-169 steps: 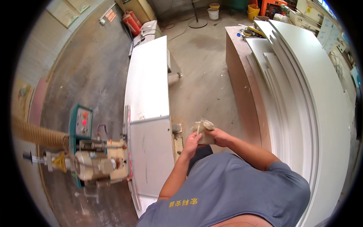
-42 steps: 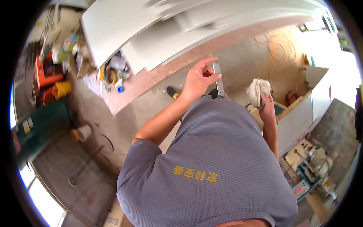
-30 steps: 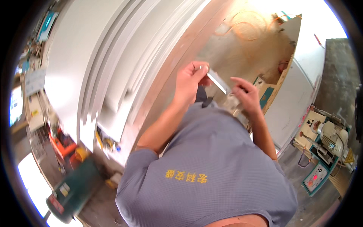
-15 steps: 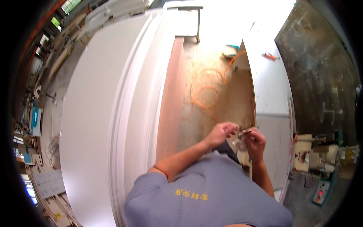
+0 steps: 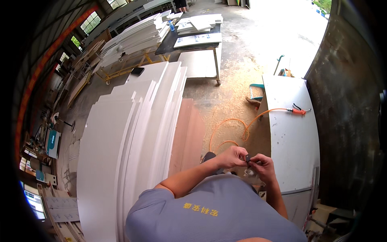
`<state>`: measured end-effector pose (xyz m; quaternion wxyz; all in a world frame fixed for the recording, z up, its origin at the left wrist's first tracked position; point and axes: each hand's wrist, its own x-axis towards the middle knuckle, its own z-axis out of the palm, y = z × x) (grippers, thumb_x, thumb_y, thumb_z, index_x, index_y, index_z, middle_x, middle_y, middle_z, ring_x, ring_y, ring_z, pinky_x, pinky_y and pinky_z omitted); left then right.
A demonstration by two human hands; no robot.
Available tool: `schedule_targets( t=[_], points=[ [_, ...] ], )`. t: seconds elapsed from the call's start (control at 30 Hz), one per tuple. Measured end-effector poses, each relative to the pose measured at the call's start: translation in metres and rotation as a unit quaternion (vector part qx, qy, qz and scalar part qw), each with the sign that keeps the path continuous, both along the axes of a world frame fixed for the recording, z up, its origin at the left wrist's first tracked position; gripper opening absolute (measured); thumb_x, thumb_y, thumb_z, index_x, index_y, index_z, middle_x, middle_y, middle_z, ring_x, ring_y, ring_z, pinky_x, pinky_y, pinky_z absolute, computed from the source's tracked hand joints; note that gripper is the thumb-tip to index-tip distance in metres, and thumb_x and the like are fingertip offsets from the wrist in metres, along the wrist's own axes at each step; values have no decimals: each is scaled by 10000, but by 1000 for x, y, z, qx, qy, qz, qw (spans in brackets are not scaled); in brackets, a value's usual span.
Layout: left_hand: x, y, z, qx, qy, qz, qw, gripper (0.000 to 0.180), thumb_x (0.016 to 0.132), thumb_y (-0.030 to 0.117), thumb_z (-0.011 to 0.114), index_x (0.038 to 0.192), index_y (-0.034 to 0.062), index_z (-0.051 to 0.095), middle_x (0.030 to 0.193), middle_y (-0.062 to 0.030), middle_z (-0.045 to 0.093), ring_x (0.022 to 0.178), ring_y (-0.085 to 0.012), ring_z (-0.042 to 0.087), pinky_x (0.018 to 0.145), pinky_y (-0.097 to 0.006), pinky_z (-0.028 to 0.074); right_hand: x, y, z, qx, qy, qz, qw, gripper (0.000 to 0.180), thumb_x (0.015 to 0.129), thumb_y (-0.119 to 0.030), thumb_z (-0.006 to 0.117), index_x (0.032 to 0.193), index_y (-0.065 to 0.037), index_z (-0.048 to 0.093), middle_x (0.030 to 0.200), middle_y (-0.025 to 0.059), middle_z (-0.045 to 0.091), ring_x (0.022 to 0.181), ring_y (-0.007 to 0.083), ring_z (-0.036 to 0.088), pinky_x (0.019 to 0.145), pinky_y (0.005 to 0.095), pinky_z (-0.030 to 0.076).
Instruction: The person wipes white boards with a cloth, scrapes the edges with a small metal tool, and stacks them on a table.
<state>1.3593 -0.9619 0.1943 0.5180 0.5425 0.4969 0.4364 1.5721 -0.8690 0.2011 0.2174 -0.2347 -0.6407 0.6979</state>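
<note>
Both hands meet in front of my body, beside the near end of the white bench. My left hand is closed, its fingertips pinching one side of a small dark piece. Thumb and fingers of my right hand close on the other side of that piece. It is too small to tell its kind. Below the fingers of my right hand hangs a crumpled whitish, see-through thing, which looks like a small plastic bag.
Stacked white panels stand at my left, beside a reddish-brown board. On the white bench at my right lies an orange air blow gun; its orange hose coils over the dusty floor. Farther off stands a black-topped table.
My left hand has moved in to meet the right, and its fingers have closed on the small dark piece. The view has tilted up, showing more of the far floor and tables.
</note>
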Motion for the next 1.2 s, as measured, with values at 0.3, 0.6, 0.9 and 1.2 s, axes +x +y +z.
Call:
schedule_targets(
  t=[0.3,0.6,0.9,1.2],
  points=[
    [-152,191,-31,-96,-106,-84,986,98,909,60,784,869,8,712,1055,-50,729,972,-100,636,872,-280,502,-107,161,-23,-49,-142,-22,988,83,895,-33,792,952,8,748,827,19,692,768,79,641,677,256,525],
    [-367,411,-27,-136,14,-59,989,298,1048,319,657,1030,44,771,946,-35,749,899,-96,673,806,-266,522,-301,319,-40,-112,25,-345,932,53,975,-63,690,955,-34,649,845,17,687,741,87,636,693,265,545],
    [-455,530,-24,-206,-242,-155,935,622,1040,342,671,1516,43,406,1451,-104,558,1292,-175,581,1087,-344,484,-496,462,33,-24,215,-521,826,64,1075,-76,535,1016,-66,559,931,30,649,809,99,626,761,278,535],
    [-583,695,-43,-149,-394,-63,905,453,1076,336,597,1464,128,494,1346,-47,625,1255,-195,606,1071,-456,506,-660,654,-1,96,176,-298,933,107,985,59,619,1066,-11,614,1001,78,623,913,157,653,828,291,534]
  ],
)
